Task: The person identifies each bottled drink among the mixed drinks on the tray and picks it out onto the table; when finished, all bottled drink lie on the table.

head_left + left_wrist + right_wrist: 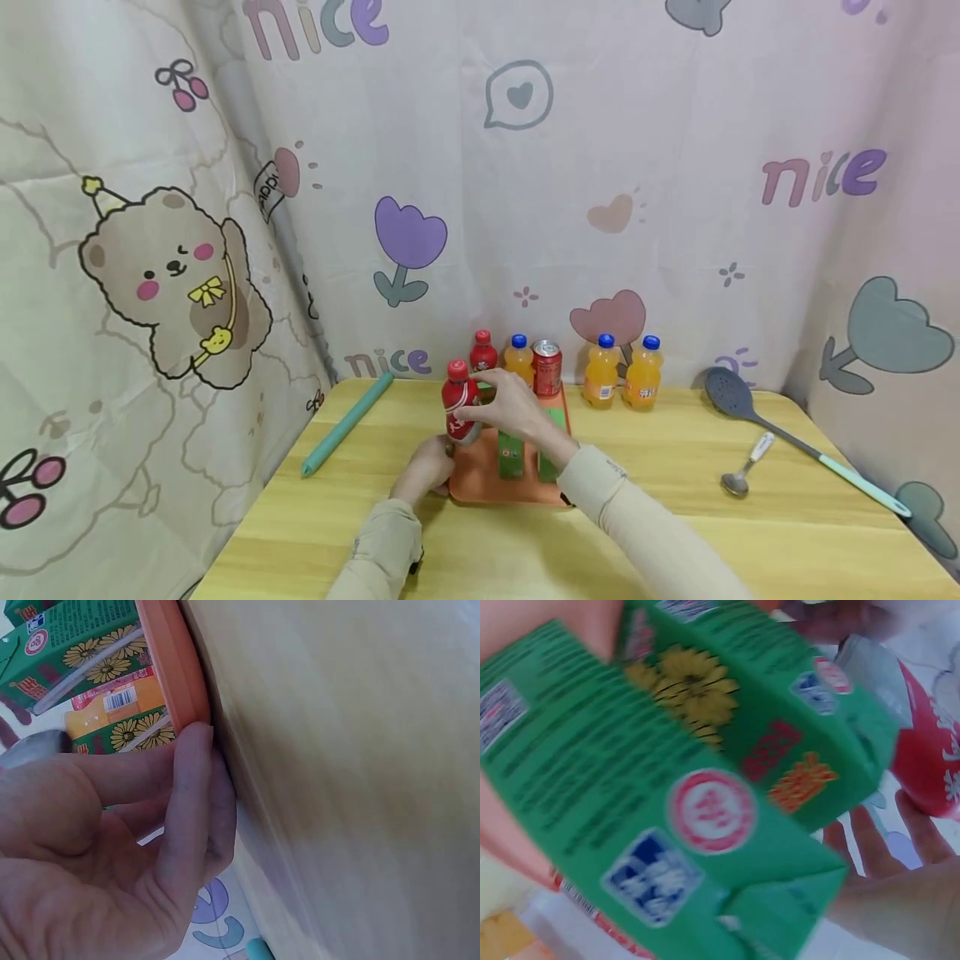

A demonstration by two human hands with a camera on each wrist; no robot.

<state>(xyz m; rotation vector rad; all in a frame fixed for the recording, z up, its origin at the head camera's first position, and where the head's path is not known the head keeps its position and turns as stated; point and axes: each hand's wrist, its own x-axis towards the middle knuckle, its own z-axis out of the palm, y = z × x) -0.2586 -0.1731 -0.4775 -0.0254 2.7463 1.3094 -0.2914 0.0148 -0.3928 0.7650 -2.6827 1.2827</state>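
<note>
Best, I'd judge, to keep the red cola bottle (454, 393) near upright and clear of the green drink cartons (512, 457) — with the orange tray (478, 479) held steady. The bottle leans slightly at the tray's ten o'clock. The right hand (512, 406) pinches it, thumb and fingers parted by its body; the left hand (431, 464) grips the tray's eight-o'clock corner — fingers close together.

- Lower right: your right hand (907, 900), fingertips at the red bottle (930, 761) on the right edge.
- Left to centre: your nearer green carton (637, 795), blurred, partly covering another green carton (780, 712).
- Upper left: a pinkish-orange tray (555, 621).
</note>
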